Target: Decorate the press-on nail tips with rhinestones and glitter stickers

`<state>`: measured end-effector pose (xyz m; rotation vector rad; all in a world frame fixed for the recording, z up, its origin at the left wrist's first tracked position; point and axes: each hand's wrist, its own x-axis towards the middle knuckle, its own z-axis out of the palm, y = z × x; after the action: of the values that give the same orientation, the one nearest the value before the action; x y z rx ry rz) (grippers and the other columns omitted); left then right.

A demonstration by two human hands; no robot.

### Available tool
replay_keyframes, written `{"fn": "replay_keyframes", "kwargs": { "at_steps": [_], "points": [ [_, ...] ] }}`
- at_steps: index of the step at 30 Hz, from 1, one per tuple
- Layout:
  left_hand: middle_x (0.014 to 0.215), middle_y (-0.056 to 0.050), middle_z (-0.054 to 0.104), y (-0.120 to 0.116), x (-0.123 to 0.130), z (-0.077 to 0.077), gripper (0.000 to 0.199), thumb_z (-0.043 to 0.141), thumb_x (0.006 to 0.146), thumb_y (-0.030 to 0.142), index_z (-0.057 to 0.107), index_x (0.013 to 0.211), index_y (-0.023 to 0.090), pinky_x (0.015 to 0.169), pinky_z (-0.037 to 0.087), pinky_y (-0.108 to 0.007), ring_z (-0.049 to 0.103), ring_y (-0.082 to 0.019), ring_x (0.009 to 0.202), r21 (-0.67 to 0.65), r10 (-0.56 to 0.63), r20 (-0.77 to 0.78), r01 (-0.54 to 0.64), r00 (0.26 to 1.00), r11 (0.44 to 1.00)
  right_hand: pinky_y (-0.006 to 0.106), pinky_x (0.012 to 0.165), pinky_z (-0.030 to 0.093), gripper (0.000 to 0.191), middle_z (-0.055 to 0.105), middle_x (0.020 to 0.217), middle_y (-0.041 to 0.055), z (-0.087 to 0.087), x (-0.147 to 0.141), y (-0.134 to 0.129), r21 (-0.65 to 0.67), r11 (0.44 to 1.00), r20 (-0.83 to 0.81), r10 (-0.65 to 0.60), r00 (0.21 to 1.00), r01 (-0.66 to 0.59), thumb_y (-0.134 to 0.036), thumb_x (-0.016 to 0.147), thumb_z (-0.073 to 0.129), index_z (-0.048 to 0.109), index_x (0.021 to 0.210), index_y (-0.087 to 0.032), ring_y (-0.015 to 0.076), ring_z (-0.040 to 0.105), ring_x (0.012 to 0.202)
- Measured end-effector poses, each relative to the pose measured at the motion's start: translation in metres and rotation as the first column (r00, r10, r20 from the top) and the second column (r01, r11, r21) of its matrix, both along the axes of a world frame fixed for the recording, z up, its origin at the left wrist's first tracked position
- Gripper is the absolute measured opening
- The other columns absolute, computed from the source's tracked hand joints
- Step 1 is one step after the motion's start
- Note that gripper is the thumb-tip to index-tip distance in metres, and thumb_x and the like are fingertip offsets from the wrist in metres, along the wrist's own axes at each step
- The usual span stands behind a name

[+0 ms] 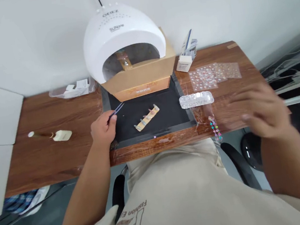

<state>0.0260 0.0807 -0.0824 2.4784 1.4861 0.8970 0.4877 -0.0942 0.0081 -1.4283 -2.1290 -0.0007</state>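
Note:
My left hand (104,129) is closed on a pair of dark tweezers (116,111), whose tips point up and right over the black mat (125,134). On the mat, right of the tweezers, a beige strip (147,118) lies at a slant and carries several small decorated false nails. My right hand (261,109) hovers over the right end of the table, blurred by motion. Its fingers stretch leftward with the thumb apart, and nothing shows between them. Nearest to it are a clear case (196,99) of tiny compartments and a string of coloured beads (215,129) at the front edge.
A white nail lamp (121,24) sits on a cardboard box (144,72) behind the mat, with a small bottle (124,60) inside its opening. Gem sticker sheets (203,77) and a small white box (184,63) are at right. A nail polish bottle (62,135) lies at left.

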Motion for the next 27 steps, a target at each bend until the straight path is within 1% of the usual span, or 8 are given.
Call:
{"fn": "replay_keyframes", "kwargs": {
  "at_steps": [2,6,10,16,18,22,26,27],
  "points": [
    [0.1,0.0,0.077,0.003,-0.004,-0.004,0.036,0.045,0.096,0.05,0.069,0.107,0.026,0.075,0.056,-0.033,0.071,-0.021,0.086,0.026,-0.006,0.021,0.005,1.0,1.0,0.053,0.086,0.049,0.032,0.075,0.111,0.0051,-0.03,0.013,-0.024,-0.147,0.989,0.14,0.012,0.99,0.008,-0.03,0.088,0.058,0.066,0.119,-0.033,0.03,0.065,0.106],
    [0.1,0.004,0.077,0.007,-0.008,-0.009,0.028,0.052,0.092,0.047,0.069,0.109,0.032,0.075,0.058,-0.037,0.072,-0.023,0.085,0.061,0.013,0.051,-0.016,0.999,0.998,0.059,0.104,0.041,0.046,0.063,0.141,0.0053,-0.072,0.013,-0.044,-0.265,0.962,0.233,-0.002,0.973,0.065,-0.036,0.09,0.058,0.059,0.135,-0.031,0.0336,0.053,0.129],
    [0.097,0.005,0.077,0.007,-0.008,-0.007,0.029,0.056,0.088,0.045,0.068,0.113,0.042,0.072,0.059,-0.045,0.072,-0.028,0.085,0.072,0.063,0.081,-0.069,0.995,0.995,0.062,0.111,0.035,0.048,0.058,0.146,0.0046,-0.082,0.016,-0.042,-0.277,0.95,0.245,-0.076,0.967,0.145,-0.035,0.09,0.059,0.058,0.138,-0.031,0.0345,0.046,0.138],
    [0.098,0.008,0.076,0.0,-0.002,0.003,0.04,0.057,0.083,0.046,0.061,0.122,0.055,0.073,0.057,-0.054,0.071,-0.033,0.088,0.011,0.085,0.084,-0.086,0.993,0.996,0.061,0.108,0.039,0.041,0.063,0.14,0.0058,-0.08,0.049,-0.039,-0.225,0.944,0.249,-0.183,0.951,0.241,-0.033,0.087,0.062,0.065,0.128,-0.031,0.0358,0.048,0.134],
    [0.098,0.006,0.076,-0.002,0.001,0.006,0.039,0.057,0.084,0.047,0.063,0.122,0.051,0.071,0.055,-0.053,0.071,-0.033,0.088,0.006,0.092,0.075,-0.093,0.993,0.996,0.063,0.105,0.04,0.043,0.064,0.137,0.008,-0.082,0.061,-0.04,-0.22,0.936,0.239,-0.221,0.946,0.274,-0.034,0.087,0.062,0.063,0.13,-0.03,0.0379,0.05,0.131],
    [0.096,-0.002,0.075,-0.003,0.004,0.008,0.034,0.051,0.091,0.047,0.067,0.111,0.026,0.071,0.049,-0.044,0.071,-0.026,0.089,-0.014,0.097,0.008,-0.097,0.995,0.995,0.066,0.105,0.04,0.056,0.063,0.139,0.0106,-0.088,0.077,-0.042,-0.197,0.894,0.164,-0.375,0.912,0.403,-0.037,0.086,0.063,0.054,0.141,-0.032,0.0424,0.051,0.131],
    [0.091,-0.005,0.073,-0.006,0.004,0.003,0.042,0.041,0.096,0.054,0.068,0.103,0.022,0.073,0.053,-0.039,0.07,-0.022,0.084,-0.02,0.107,-0.068,-0.108,0.992,0.994,0.064,0.105,0.036,0.068,0.052,0.152,-0.0046,-0.102,0.087,-0.043,-0.214,0.863,-0.004,-0.47,0.883,0.458,-0.043,0.081,0.065,0.042,0.145,-0.05,0.045,0.05,0.135],
    [0.091,-0.007,0.073,-0.007,0.004,0.002,0.043,0.04,0.097,0.053,0.068,0.103,0.021,0.074,0.053,-0.038,0.07,-0.022,0.085,-0.025,0.101,-0.083,-0.104,0.991,0.994,0.064,0.104,0.034,0.067,0.054,0.148,-0.0088,-0.107,0.089,-0.043,-0.15,0.859,-0.076,-0.504,0.861,0.49,-0.045,0.078,0.068,0.047,0.14,-0.054,0.0463,0.051,0.134]
  ]
}}
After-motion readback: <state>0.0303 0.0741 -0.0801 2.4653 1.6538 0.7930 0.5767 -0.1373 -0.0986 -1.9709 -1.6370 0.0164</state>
